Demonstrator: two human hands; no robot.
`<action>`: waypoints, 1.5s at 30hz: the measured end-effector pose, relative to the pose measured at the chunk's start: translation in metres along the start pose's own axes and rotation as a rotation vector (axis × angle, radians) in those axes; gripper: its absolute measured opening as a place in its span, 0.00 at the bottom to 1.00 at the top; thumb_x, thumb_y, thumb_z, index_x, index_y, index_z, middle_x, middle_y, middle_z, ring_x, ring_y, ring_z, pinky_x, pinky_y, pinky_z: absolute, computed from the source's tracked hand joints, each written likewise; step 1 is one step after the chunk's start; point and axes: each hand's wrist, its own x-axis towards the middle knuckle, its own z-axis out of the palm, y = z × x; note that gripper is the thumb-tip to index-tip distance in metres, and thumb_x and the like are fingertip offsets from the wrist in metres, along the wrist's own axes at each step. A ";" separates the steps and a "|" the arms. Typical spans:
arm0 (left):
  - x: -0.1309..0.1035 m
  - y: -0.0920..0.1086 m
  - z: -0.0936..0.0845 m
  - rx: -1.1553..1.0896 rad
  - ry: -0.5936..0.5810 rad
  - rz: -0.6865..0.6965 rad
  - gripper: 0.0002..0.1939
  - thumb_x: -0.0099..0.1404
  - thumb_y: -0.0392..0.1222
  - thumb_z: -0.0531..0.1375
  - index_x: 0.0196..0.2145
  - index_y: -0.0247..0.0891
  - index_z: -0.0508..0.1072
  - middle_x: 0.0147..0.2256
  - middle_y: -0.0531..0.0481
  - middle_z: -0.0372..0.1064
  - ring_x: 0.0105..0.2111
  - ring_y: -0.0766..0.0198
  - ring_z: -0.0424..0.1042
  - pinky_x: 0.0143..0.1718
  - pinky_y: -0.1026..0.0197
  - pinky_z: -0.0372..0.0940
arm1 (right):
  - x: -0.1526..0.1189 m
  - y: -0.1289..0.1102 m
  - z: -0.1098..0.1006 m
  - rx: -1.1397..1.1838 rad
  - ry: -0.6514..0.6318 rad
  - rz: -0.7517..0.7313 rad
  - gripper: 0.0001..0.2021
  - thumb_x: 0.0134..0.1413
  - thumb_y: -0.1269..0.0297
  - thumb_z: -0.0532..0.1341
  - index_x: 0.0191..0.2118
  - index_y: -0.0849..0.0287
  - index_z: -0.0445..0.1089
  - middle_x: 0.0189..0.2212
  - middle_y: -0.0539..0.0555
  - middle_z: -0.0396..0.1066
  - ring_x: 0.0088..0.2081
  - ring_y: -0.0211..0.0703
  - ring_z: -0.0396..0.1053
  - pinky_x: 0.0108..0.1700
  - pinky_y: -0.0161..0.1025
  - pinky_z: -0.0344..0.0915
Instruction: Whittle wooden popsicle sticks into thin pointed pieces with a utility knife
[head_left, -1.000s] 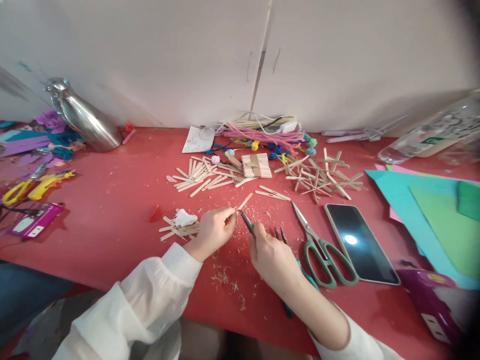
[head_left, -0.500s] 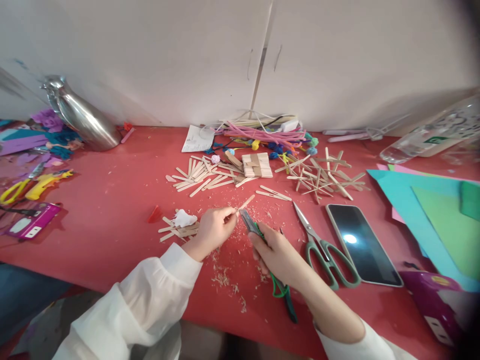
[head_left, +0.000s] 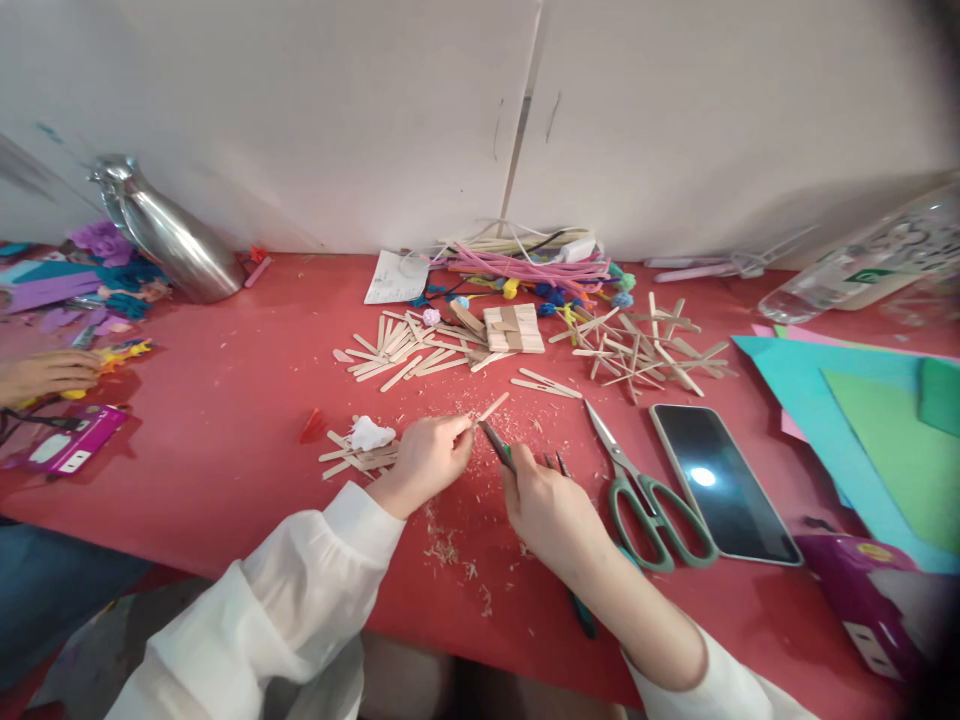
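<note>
My left hand (head_left: 433, 460) pinches a wooden craft stick (head_left: 493, 406), whose far end points up and to the right. My right hand (head_left: 553, 500) is closed around a craft knife (head_left: 498, 446) with a dark front and a bit of green at the grip. The knife's tip meets the stick just beside my left fingertips. Beneath my right hand lies another tool with a dark green handle (head_left: 582, 614), mostly covered. Pale wood shavings (head_left: 442, 550) are scattered on the red table (head_left: 247, 400) around both hands.
Scissors (head_left: 654, 510) and a phone (head_left: 724, 485) lie to the right, near coloured paper (head_left: 810, 400). Craft sticks (head_left: 405, 345) are spread behind my hands, with pink pipe cleaners (head_left: 532, 265) beyond. A steel jug (head_left: 176, 240) stands left. Another person's hand (head_left: 49, 375) is at the left edge.
My right hand has turned over the knife, now hiding more of it and the green loop below. Another person's hand has come in at the left, over the yellow tool.
</note>
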 end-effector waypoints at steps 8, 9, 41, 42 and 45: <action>0.002 0.005 -0.005 -0.107 -0.069 -0.060 0.13 0.61 0.38 0.51 0.19 0.37 0.61 0.15 0.58 0.48 0.16 0.70 0.49 0.19 0.66 0.42 | 0.003 0.013 -0.016 0.121 -0.052 -0.043 0.07 0.55 0.69 0.49 0.36 0.61 0.62 0.17 0.51 0.65 0.21 0.42 0.66 0.23 0.33 0.48; 0.002 0.005 -0.006 -0.124 -0.077 -0.070 0.13 0.61 0.38 0.51 0.19 0.37 0.61 0.14 0.58 0.47 0.16 0.71 0.49 0.19 0.66 0.42 | 0.002 0.015 -0.018 0.146 -0.056 -0.050 0.06 0.55 0.69 0.49 0.36 0.61 0.62 0.16 0.50 0.63 0.20 0.41 0.64 0.22 0.33 0.48; 0.004 0.001 -0.025 -0.748 -0.394 -0.211 0.08 0.60 0.43 0.55 0.27 0.35 0.65 0.20 0.58 0.55 0.20 0.73 0.54 0.22 0.69 0.51 | 0.017 0.024 -0.022 0.996 0.215 0.102 0.13 0.44 0.56 0.61 0.32 0.57 0.59 0.11 0.41 0.60 0.13 0.34 0.58 0.17 0.32 0.56; 0.004 0.000 -0.024 -0.755 -0.394 -0.216 0.08 0.60 0.43 0.55 0.27 0.35 0.65 0.20 0.58 0.55 0.20 0.73 0.54 0.21 0.69 0.50 | 0.017 0.024 -0.022 0.990 0.208 0.104 0.13 0.44 0.56 0.61 0.32 0.56 0.59 0.11 0.41 0.60 0.13 0.34 0.58 0.17 0.32 0.56; 0.004 -0.004 -0.022 -0.793 -0.369 -0.254 0.08 0.60 0.44 0.56 0.28 0.36 0.65 0.20 0.58 0.55 0.19 0.73 0.54 0.21 0.69 0.50 | 0.016 0.025 -0.022 0.971 0.157 0.086 0.13 0.45 0.56 0.60 0.32 0.57 0.59 0.11 0.41 0.59 0.13 0.34 0.58 0.17 0.33 0.56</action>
